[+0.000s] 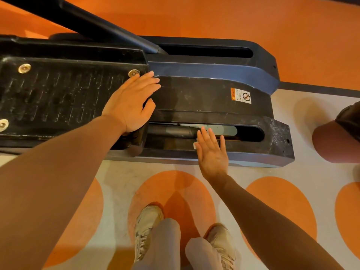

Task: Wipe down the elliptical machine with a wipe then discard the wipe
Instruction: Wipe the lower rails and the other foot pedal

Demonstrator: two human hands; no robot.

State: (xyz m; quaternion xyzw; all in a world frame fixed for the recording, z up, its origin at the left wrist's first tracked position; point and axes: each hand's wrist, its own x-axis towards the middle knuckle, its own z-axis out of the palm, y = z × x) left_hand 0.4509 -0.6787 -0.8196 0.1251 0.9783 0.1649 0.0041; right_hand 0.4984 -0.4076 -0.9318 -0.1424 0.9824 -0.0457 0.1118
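The black elliptical machine (210, 94) lies low across the upper half of the view, its ribbed foot pedal (58, 98) at the left. My left hand (130, 102) rests flat with straight fingers on the pedal's right end. My right hand (211, 152) lies flat with spread fingers on the near rail beside the slot. It presses a pale wipe (195, 145) against the rail; only a small white corner shows at the hand's left edge.
A black arm bar (101, 24) slants up to the left from the machine. A warning sticker (241, 95) sits on the rear cover. My two shoes (148, 227) stand on the orange-and-grey patterned floor (282, 201). A dark maroon object (335, 139) sits at the right edge.
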